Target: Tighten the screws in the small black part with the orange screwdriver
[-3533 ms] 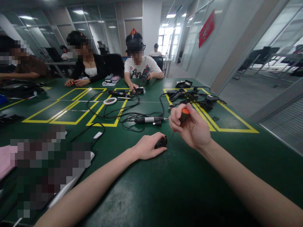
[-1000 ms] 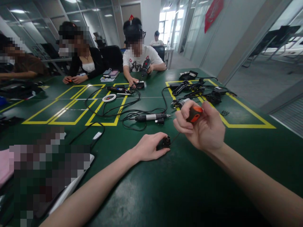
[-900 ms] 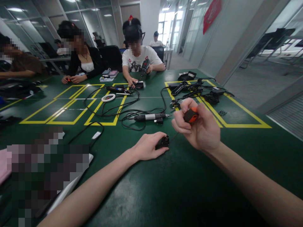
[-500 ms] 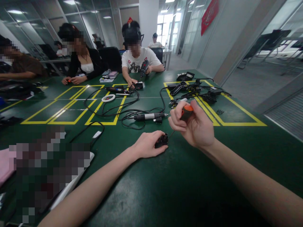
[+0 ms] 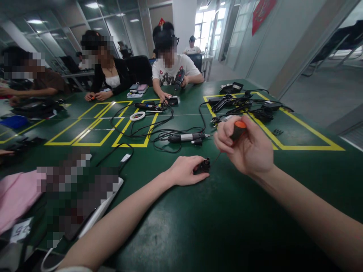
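Observation:
My left hand (image 5: 185, 170) rests on the green table (image 5: 215, 219) with its fingers closed round a small black part (image 5: 203, 166), pinning it down. My right hand (image 5: 246, 148) is wrapped round a screwdriver with a black and orange handle (image 5: 237, 127). Its thin shaft (image 5: 216, 159) slants down and left, and the tip meets the black part. The two hands are a short span apart, the right one raised above the table.
Behind the hands lie a silver and black power tool (image 5: 185, 137), tangled black cables (image 5: 147, 130), a white ring (image 5: 137, 116) and more black gear (image 5: 244, 105) inside yellow tape boxes. Three people sit along the far edge. A pink cloth (image 5: 15, 196) lies at left.
My hands keep their hold; the right hand has shifted its grip on the handle a little between frames. The view has swung slightly, so more of the left side shows.

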`<action>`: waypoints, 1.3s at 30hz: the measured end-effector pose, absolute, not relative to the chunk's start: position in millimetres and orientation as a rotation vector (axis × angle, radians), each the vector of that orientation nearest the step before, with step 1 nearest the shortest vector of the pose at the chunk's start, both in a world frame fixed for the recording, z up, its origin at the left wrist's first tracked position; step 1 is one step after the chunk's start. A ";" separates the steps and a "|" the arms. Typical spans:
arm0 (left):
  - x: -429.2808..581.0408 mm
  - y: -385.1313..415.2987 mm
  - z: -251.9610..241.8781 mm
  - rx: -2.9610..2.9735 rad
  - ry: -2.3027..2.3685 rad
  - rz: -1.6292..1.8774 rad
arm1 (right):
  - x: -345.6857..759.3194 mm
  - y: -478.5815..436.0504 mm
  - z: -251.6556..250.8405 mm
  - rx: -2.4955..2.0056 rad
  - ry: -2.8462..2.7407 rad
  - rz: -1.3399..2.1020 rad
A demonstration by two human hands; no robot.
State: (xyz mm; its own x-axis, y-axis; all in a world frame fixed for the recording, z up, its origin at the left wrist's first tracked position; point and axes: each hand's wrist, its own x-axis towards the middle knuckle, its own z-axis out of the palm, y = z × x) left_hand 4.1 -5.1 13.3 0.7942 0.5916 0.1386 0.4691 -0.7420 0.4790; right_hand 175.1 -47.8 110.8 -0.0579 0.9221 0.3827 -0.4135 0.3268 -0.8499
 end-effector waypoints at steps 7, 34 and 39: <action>3.2 -4.8 17.2 2.497 0.772 0.387 | 179.5 -52.3 108.1 -0.546 -1.175 1.265; 0.5 14.5 14.2 1.485 0.696 0.353 | 179.8 -47.7 111.8 -0.545 -1.221 1.307; -1.2 17.2 12.4 1.534 0.656 0.328 | 178.7 -49.7 108.6 -0.520 -1.220 1.313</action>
